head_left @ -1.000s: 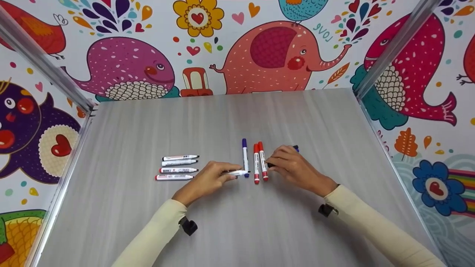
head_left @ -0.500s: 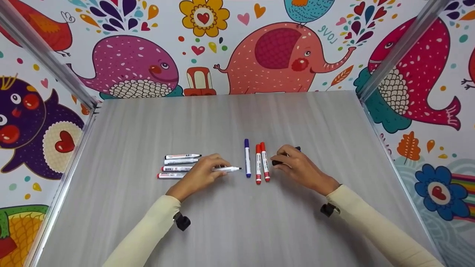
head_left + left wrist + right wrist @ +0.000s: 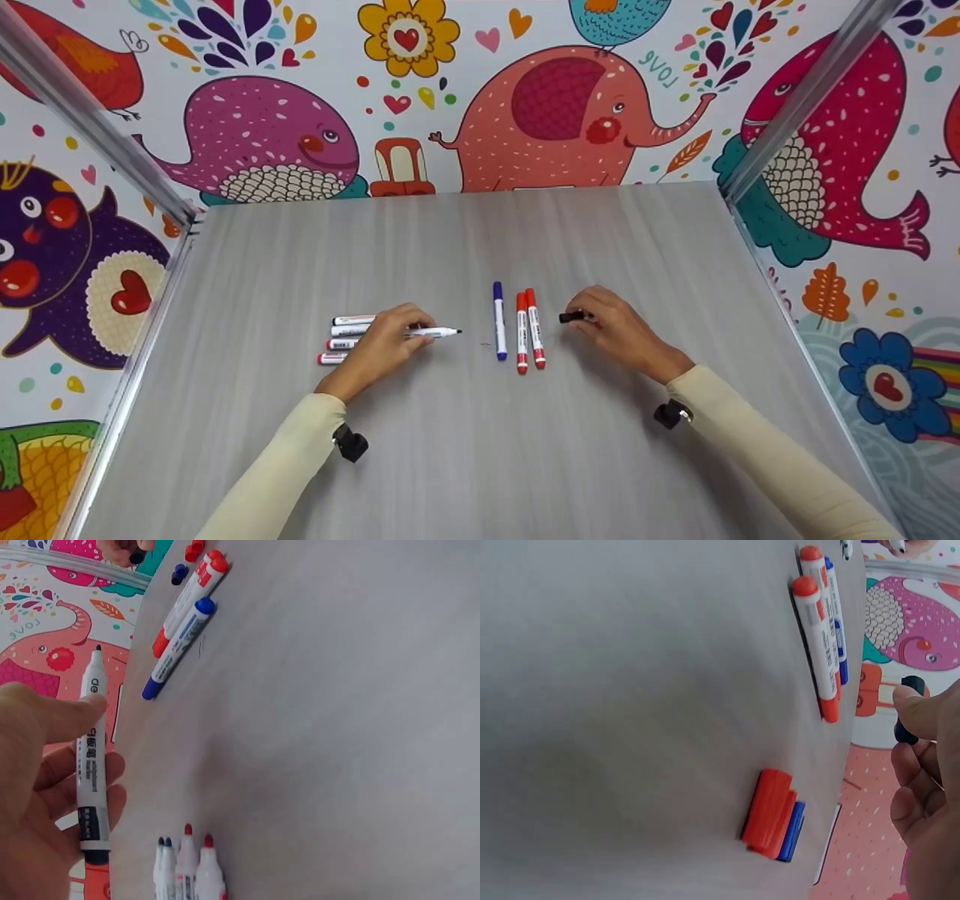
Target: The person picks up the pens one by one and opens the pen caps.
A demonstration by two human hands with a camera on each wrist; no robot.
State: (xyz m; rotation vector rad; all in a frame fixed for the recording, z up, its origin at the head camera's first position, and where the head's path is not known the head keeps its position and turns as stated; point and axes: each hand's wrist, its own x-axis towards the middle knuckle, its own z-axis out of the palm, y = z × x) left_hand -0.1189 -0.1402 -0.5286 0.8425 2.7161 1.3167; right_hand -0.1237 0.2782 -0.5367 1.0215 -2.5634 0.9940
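Note:
My left hand pinches an uncapped whiteboard marker with a black tip, pointing right in the head view. Below and behind that hand lies a row of uncapped markers, two black-tipped and two red-tipped, partly hidden by it in the head view. On the right, my right hand holds a black marker cap between thumb and fingers. Between the hands lie a capped blue marker and two capped red markers, side by side.
Red caps and a blue cap lie together on the table near the right hand, hidden behind it in the head view. A small dark ink mark shows left of the blue marker. Patterned walls and metal posts border the grey table.
My left hand has drawn the marker leftward, away from the blue marker and over the uncapped row. My right hand, still holding the black cap, has shifted slightly right. The ink mark now shows.

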